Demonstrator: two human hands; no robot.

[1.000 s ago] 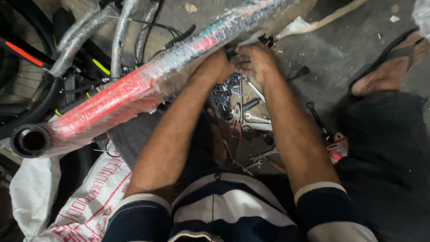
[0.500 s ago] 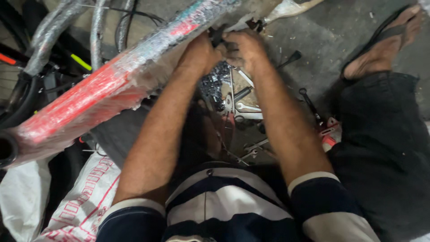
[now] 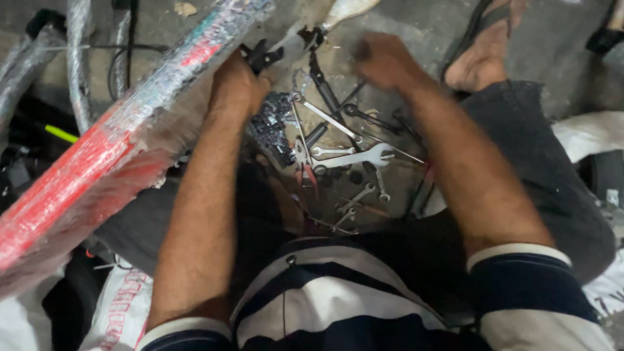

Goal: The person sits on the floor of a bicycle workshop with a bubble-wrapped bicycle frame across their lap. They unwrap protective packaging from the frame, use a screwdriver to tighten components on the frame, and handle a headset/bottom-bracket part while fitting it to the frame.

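- Your left hand (image 3: 237,81) has its grip clamped on a black-handled tool (image 3: 263,55), held up against the end of the wrapped bike frame (image 3: 123,136).
- Your right hand (image 3: 387,62) is blurred, fingers curled; can't tell if its grip is closed on anything or just hovering over the tool pile.
- Head view, frame: red tube in clear plastic wrap runs diagonally from lower left to top centre, resting across your left side so its upper end sits right at your left hand, probably kept there so you can work on that end without getting up.
- Head view, tools: wrenches (image 3: 354,156), red-handled pliers (image 3: 305,166) and a bike chain (image 3: 273,127) lie loose on the floor (image 3: 403,26) between your arms, all within reach of either hand.
- Long pale-handled tool (image 3: 344,10) lies at top centre, just past the black-handled tool.
- Your foot in a sandal (image 3: 484,55) is planted to the right of the pile, dark trouser knee beside your right forearm; you look seated low over the work.
- Printed white sacks (image 3: 120,309) sit at lower left under the frame.
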